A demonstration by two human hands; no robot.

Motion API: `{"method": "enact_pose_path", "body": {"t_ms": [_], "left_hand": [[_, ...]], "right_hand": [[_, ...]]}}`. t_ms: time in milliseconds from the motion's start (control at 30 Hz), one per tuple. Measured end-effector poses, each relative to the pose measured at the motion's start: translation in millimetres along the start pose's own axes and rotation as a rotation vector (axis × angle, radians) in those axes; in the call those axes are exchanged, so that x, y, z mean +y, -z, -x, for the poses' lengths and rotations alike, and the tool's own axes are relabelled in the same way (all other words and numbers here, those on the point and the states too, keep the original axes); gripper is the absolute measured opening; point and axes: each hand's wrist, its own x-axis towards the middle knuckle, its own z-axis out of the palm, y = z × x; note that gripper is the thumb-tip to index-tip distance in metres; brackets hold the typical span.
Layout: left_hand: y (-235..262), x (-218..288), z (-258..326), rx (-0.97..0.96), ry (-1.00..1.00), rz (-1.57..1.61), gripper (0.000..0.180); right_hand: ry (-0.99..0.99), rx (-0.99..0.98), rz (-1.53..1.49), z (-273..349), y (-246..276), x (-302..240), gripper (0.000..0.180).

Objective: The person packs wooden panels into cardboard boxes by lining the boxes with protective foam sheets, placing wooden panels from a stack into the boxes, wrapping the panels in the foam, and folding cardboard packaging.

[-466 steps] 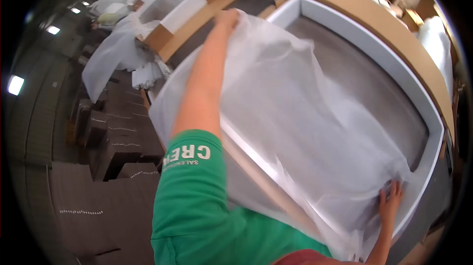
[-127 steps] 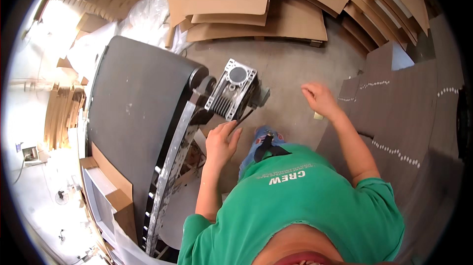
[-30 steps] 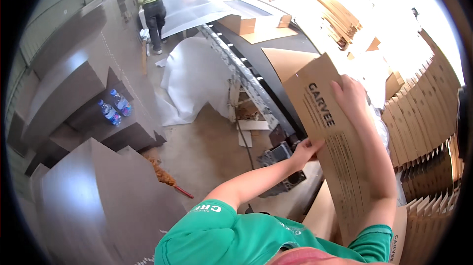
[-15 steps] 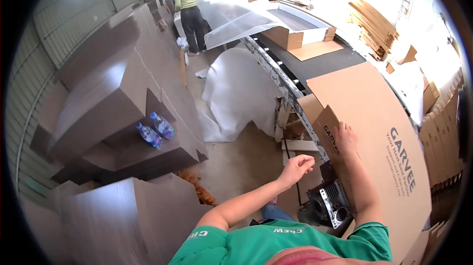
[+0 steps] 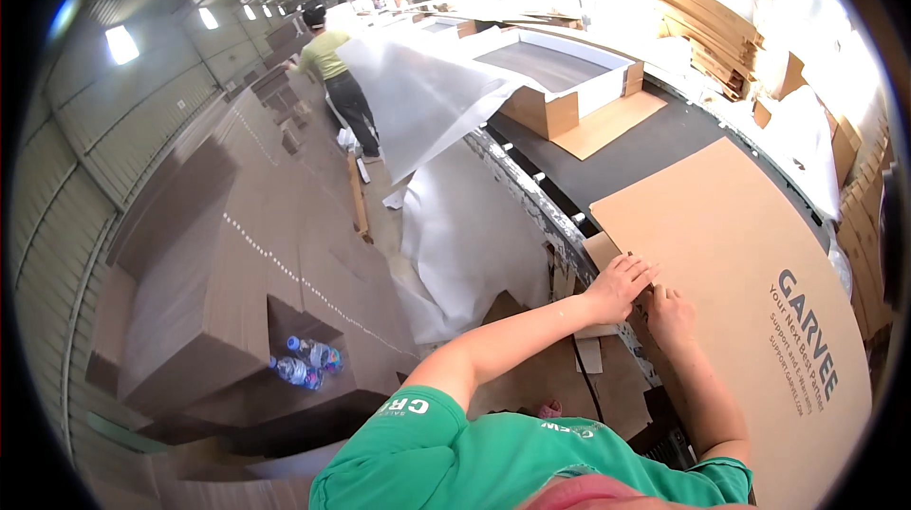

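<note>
A large brown cardboard carton (image 5: 707,216) with dark printing lies at my right on the conveyor. Both my hands meet at its left edge, over the end flap. My left hand (image 5: 622,288) reaches across with bent fingers over the flap's edge near the carton's far left corner. Just beside it, my right hand (image 5: 672,318) has its fingers curled onto the same edge. The fingertips are partly hidden, and so is most of the flap beneath the hands. A smaller flap (image 5: 600,249) sticks out past the far corner.
Further along the black conveyor (image 5: 655,135) stands an open carton (image 5: 546,114) with a white-lined frame. Translucent foam sheet (image 5: 418,97) hangs off the conveyor. Wrapped brown stacks (image 5: 190,292) fill the left side, with two water bottles (image 5: 299,372). A person (image 5: 342,74) stands at the far aisle.
My left hand has moved from the air up to the carton's edge beside my right hand. The raised printed flap has folded out of sight. The view has shifted, and the person's arm now reaches left.
</note>
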Motion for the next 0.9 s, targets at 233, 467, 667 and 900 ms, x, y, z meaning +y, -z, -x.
{"method": "enact_pose_path", "body": {"t_ms": [233, 467, 667, 900], "left_hand": [[-18.3, -63.6, -59.9, 0.082, -0.213, -0.236, 0.020], [-40.2, -121.4, -74.8, -0.069, -0.237, 0.101, 0.030], [-26.9, -157.5, -69.7, -0.104, -0.353, 0.134, 0.030], [4.5, -207.8, -59.1, -0.121, -0.308, 0.197, 0.029]], "right_hand": [[-0.049, 0.045, -0.039, -37.4, -16.7, 7.7, 0.013], [-0.171, -0.001, -0.053, -56.2, -21.4, 10.5, 0.017], [-0.628, -0.188, 0.038, 11.3, 29.8, 3.2, 0.024], [-0.757, 0.076, 0.245, 50.9, 30.8, -16.9, 0.019]]}}
